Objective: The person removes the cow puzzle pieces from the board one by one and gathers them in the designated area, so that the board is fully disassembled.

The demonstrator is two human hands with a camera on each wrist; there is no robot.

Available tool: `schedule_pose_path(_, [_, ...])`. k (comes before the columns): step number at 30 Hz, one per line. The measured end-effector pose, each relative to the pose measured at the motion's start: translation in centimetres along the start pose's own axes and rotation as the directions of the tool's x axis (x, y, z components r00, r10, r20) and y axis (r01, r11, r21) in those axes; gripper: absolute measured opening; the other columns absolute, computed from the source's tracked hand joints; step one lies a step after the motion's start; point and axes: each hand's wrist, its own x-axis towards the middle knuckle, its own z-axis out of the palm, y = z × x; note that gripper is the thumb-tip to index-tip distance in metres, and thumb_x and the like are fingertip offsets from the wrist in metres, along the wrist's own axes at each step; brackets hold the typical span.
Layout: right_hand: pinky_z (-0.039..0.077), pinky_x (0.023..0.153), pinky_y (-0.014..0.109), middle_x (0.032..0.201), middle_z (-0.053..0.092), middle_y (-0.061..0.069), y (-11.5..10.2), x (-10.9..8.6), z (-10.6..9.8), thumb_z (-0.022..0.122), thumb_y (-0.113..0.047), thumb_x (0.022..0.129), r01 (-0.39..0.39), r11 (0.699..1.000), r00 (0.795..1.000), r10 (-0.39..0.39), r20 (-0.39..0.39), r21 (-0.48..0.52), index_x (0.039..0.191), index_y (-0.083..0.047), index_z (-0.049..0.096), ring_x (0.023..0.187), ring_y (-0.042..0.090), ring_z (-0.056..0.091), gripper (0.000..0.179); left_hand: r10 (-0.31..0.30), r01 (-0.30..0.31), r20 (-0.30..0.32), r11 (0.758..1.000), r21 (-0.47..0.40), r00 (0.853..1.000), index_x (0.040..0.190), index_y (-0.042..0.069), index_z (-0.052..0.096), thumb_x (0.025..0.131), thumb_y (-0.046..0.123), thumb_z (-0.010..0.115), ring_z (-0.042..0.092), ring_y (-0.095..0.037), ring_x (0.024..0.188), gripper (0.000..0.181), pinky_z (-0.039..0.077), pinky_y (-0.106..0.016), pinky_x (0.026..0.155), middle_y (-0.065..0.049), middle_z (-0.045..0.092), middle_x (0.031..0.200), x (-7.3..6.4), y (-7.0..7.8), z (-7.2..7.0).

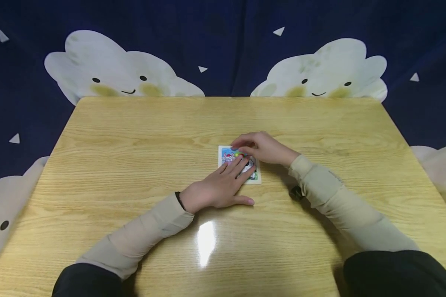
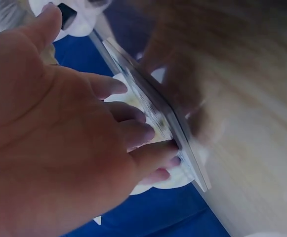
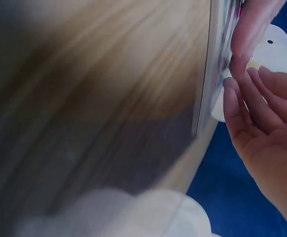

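A small picture board (image 1: 226,151) lies flat on the table, with a white border and a cartoon cow on blue. Across its lower part rests my left hand (image 1: 227,187), fingers spread and the thumb off to the side. My right hand (image 1: 265,148) is over the board's upper right, its fingers loosely bent and fingertips at the picture. In the left wrist view the board (image 2: 195,165) appears edge-on, with the left fingertips on its face. The right wrist view shows the right hand (image 3: 274,126) with its fingertips close to the left fingers; nothing is visible in its grasp.
The wooden table (image 1: 134,152) reaches back to a dark blue curtain (image 1: 226,24) printed with smiling clouds. A bright light reflection lies on the tabletop near the front. Something dark (image 1: 295,192) sits at the right wrist.
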Motion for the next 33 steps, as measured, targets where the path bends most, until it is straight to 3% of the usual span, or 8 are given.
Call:
schedule_pose_path(4, [0.052, 0.082, 0.035, 0.106, 0.072, 0.009, -0.6, 1.9, 0.4, 0.060, -0.005, 0.097, -0.032, 0.999, 0.999, 0.032, -0.003, 0.011, 0.115, 0.001, 0.069, 0.094, 0.020, 0.068, 0.021, -0.012, 0.012, 0.022, 1.000, 0.005, 1.000, 0.159, 0.014, 0.006, 0.095, 0.063, 0.044, -0.012, -0.027, 0.148, 0.089, 0.003, -0.043, 0.119, -0.013, -0.007, 0.163, 0.2, -0.1, 0.0])
schedule_pose_path(9, [0.051, 0.082, 0.036, 0.100, 0.072, 0.008, -1.3, 3.6, 0.2, 0.065, -0.006, 0.095, -0.043, 0.996, 0.999, 0.045, 0.023, -0.073, 0.105, 0.000, 0.073, 0.088, 0.020, 0.066, 0.014, -0.015, 0.015, 0.056, 1.000, -0.010, 0.998, 0.159, 0.015, 0.003, 0.095, 0.063, 0.044, -0.015, -0.027, 0.147, 0.090, -0.001, -0.041, 0.119, -0.012, -0.011, 0.162, 0.3, -0.3, -0.2])
schedule_pose_path(18, [0.052, 0.079, 0.035, 0.091, 0.072, 0.008, -1.8, 4.9, 0.1, 0.067, -0.007, 0.094, -0.093, 0.989, 0.993, 0.101, 0.063, -0.118, 0.101, 0.000, 0.073, 0.082, 0.019, 0.066, 0.011, -0.014, 0.015, 0.079, 1.000, -0.009, 0.997, 0.159, 0.017, 0.001, 0.095, 0.064, 0.044, -0.013, -0.026, 0.148, 0.090, -0.001, -0.040, 0.119, -0.011, -0.012, 0.163, 0.3, -0.5, -0.5])
schedule_pose_path(27, [0.053, 0.074, 0.029, 0.085, 0.073, 0.006, -1.1, 5.2, 0.3, 0.071, -0.001, 0.087, -0.189, 0.982, 0.981, 0.188, 0.046, 0.022, 0.099, 0.000, 0.074, 0.079, 0.017, 0.068, 0.012, -0.011, 0.012, 0.087, 1.000, -0.012, 0.996, 0.159, 0.018, 0.001, 0.095, 0.064, 0.045, -0.015, -0.024, 0.148, 0.090, -0.001, -0.040, 0.119, -0.010, -0.014, 0.163, 0.3, -0.5, -0.4])
schedule_pose_path(33, [0.053, 0.072, 0.026, 0.084, 0.073, 0.007, -1.2, 5.2, 0.3, 0.074, 0.003, 0.084, -0.197, 0.971, 0.980, 0.196, 0.022, 0.133, 0.099, 0.002, 0.073, 0.077, 0.017, 0.068, 0.016, -0.015, 0.016, 0.079, 1.000, -0.004, 0.997, 0.159, 0.018, 0.001, 0.095, 0.064, 0.045, -0.015, -0.024, 0.148, 0.091, -0.001, -0.040, 0.119, -0.010, -0.013, 0.163, 0.4, -0.6, -0.4])
